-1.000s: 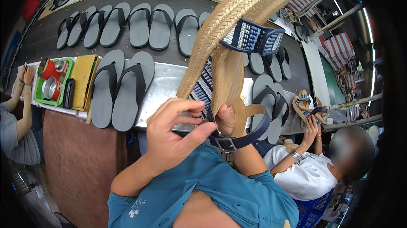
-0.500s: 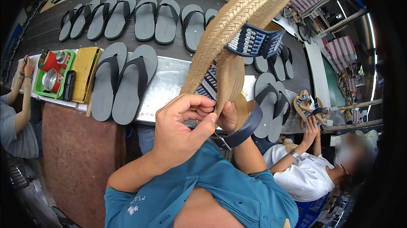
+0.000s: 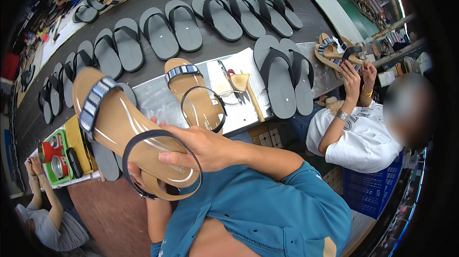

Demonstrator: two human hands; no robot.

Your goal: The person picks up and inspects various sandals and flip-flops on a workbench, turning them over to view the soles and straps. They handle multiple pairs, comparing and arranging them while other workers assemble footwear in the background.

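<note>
A tan sandal (image 3: 122, 123) with a blue-and-white woven toe band and a dark ankle strap is held up in front of me, insole upward, toe pointing to the upper left. My right hand (image 3: 208, 147) grips its heel part, the thumb pressed on the insole inside the ankle strap loop. Low on the sandal's near side my left hand (image 3: 137, 175) is closed at the heel strap, mostly hidden behind the shoe. A matching sandal (image 3: 196, 106) lies on the metal-topped work surface just beyond my right hand.
Grey flip-flops (image 3: 184, 32) line the dark belt beyond. Scissors, a wooden stick (image 3: 253, 98) and a yellowish piece (image 3: 240, 81) lie on white paper. A green tray (image 3: 57, 156) of cans stands left. A co-worker at right handles another sandal (image 3: 330, 51); another person sits at left.
The sandal has swung left and down, from standing on its side to insole up. My right hand now shows on top, my left beneath. The matching sandal has come into sight.
</note>
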